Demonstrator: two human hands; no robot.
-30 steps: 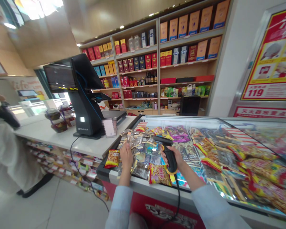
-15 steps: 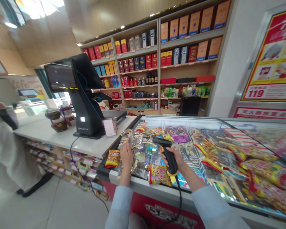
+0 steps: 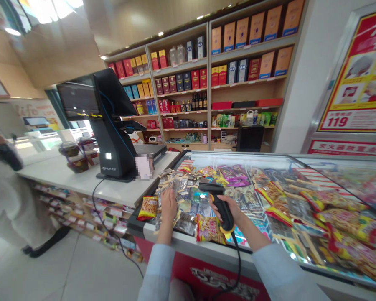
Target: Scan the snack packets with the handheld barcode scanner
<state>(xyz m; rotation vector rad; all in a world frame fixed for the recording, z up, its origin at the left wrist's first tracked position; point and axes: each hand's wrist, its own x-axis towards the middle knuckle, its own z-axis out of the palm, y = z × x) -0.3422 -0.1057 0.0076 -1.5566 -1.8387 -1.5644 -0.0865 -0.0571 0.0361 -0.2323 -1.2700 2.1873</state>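
My right hand [image 3: 233, 209] is wrapped round the grip of a black and yellow barcode scanner [image 3: 226, 213], its head aimed left over the freezer top. Across from it, my left hand [image 3: 168, 207] is closed on a small clear packet [image 3: 176, 184], partly hidden by the fingers and hard to tell from the pile. Small dark and silver snack packets with pale sticks lie about that hand. One red and yellow snack bag [image 3: 148, 208] lies left of it; another snack bag [image 3: 208, 229] sits below the scanner, at the freezer's front edge.
More snack bags [image 3: 344, 223] and packets cover the glass top on the right. Purple packets [image 3: 233, 175] lie farther back. At left, a checkout terminal [image 3: 113, 138] stands on a white counter [image 3: 50, 167] near stacked tubs [image 3: 78, 163]. The scanner's cable [image 3: 238, 259] hangs over the front. Another person stands far left.
My left hand has shifted slightly right, towards the scanner. The scanner has tipped slightly, its head a little lower and farther left. The bags on the freezer have stayed put.
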